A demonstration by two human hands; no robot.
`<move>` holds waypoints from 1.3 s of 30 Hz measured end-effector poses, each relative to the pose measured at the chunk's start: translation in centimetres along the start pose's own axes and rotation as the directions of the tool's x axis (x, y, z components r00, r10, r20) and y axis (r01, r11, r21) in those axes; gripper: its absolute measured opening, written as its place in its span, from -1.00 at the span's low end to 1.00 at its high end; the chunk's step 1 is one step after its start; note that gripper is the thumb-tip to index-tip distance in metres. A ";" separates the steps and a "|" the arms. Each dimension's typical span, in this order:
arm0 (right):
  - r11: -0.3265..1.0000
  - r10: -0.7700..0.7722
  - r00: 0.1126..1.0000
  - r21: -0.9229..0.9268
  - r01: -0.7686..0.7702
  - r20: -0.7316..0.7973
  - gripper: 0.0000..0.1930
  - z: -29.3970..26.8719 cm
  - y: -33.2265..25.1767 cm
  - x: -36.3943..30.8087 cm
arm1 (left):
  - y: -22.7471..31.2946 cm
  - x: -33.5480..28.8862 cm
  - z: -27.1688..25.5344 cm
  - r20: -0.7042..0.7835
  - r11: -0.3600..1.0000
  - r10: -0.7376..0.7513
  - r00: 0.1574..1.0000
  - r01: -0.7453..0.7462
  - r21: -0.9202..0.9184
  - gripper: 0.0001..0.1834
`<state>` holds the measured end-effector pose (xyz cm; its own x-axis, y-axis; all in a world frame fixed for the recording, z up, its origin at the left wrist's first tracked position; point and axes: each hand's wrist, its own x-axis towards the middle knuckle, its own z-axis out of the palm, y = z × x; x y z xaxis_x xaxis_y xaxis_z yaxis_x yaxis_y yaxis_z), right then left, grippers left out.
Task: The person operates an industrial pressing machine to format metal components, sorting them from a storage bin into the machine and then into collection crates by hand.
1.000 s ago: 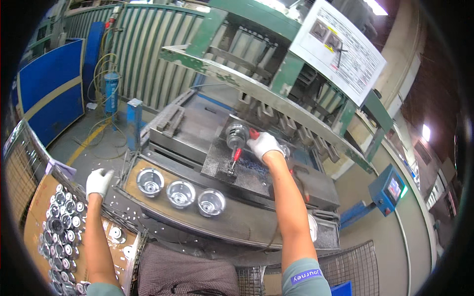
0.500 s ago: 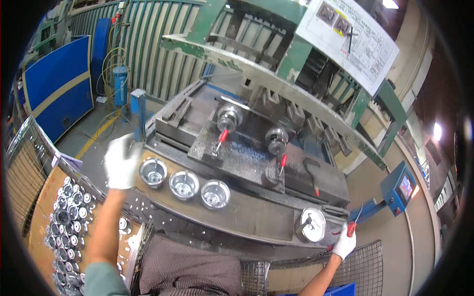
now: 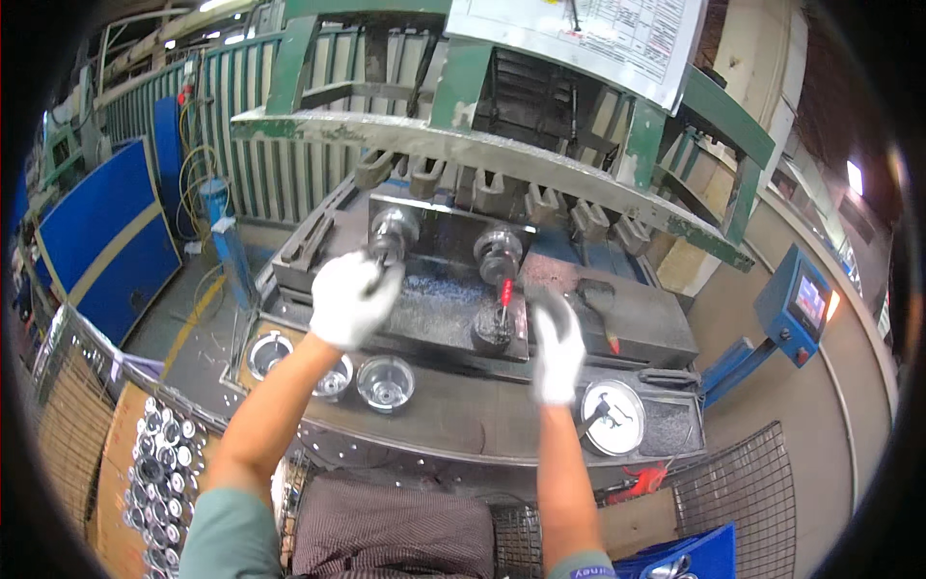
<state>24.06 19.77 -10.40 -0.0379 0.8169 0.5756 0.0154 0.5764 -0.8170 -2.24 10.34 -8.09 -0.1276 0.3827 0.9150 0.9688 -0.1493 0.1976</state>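
My left hand (image 3: 355,301), in a white glove, is closed in front of the left round metal fixture (image 3: 394,232) on the machine bed. Its curled fingers hide what they hold. My right hand (image 3: 558,352), also gloved, is smeared by motion. It is raised just right of the second fixture (image 3: 499,253), and I cannot make out its fingers. A red-handled lever (image 3: 506,291) hangs from that second fixture. Three silver metal cups (image 3: 386,383) stand in a row on the front ledge, the left ones partly behind my left forearm.
A white round dish (image 3: 622,425) with a dark tool in it stands on the ledge's right. A red-handled tool (image 3: 640,482) lies below it. A blue control box (image 3: 799,304) is at right; a green frame (image 3: 453,135) crosses above. Several metal parts (image 3: 159,473) lie lower left.
My left hand has moved right and up to the left fixture, covering its red lever. My right hand has let go of the red-handled tool and moved up and left. The view has shifted.
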 end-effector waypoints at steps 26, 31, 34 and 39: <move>0.546 0.331 0.940 -0.797 -0.259 -0.078 -0.09 -3.5 0.6 9.8 | -6.9 5.0 -2.5 0.278 0.780 -0.626 0.729 0.596 0.192 0.12; 0.404 0.464 0.751 -0.866 0.294 0.471 -0.46 -9.3 -2.6 1.9 | 4.1 -1.0 -7.2 0.709 0.951 0.023 0.705 0.204 -0.233 -0.27; 0.246 0.594 0.552 -0.786 0.567 0.585 -0.50 -6.6 -1.1 -2.0 | 10.7 -5.2 -1.2 0.932 0.992 0.126 0.340 -0.018 -0.127 -0.42; 0.364 0.167 0.818 -0.806 0.467 0.550 -0.31 -10.1 -1.7 -7.9 | 13.6 -9.4 6.7 0.884 0.995 0.036 0.467 -0.101 0.013 -0.34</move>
<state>34.46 12.51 -13.20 -0.5779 0.7527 0.3154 0.7931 0.6091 -0.0005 13.55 10.79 -16.32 0.1630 0.9789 0.1234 0.9794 -0.1756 0.0997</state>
